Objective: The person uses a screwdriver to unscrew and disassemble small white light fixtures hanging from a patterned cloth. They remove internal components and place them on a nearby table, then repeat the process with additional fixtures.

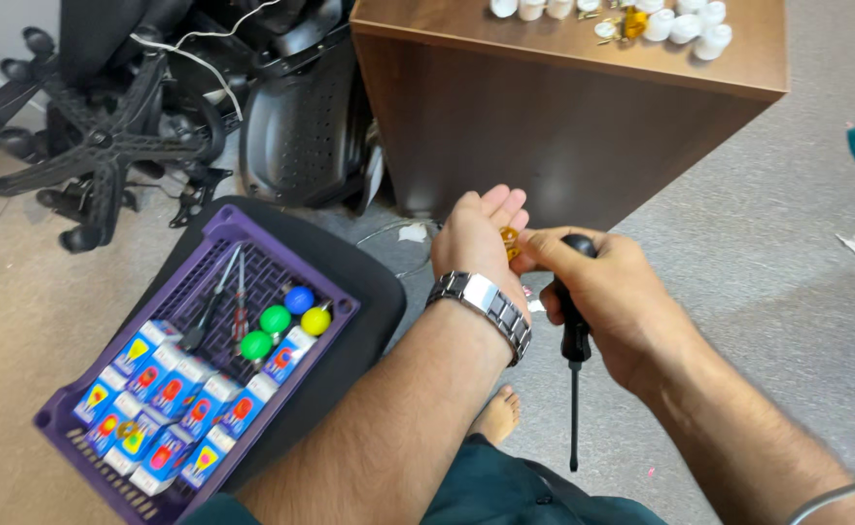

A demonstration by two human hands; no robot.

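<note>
I see my left hand (476, 238) open, palm up, with small amber pieces (510, 241) on it. My right hand (607, 297) grips one black screwdriver (574, 340), pinching at the pieces. Near left, one purple basket (87, 442) carries four coloured bulbs (286, 319).

I sit on the grey carpeted floor (816, 321) of what looks like an office room. Far ahead stands a brown wooden cabinet (563, 126), far left lie overturned black swivel office chairs (106, 126), and near left sits a purple slotted plastic crate (87, 428).
</note>
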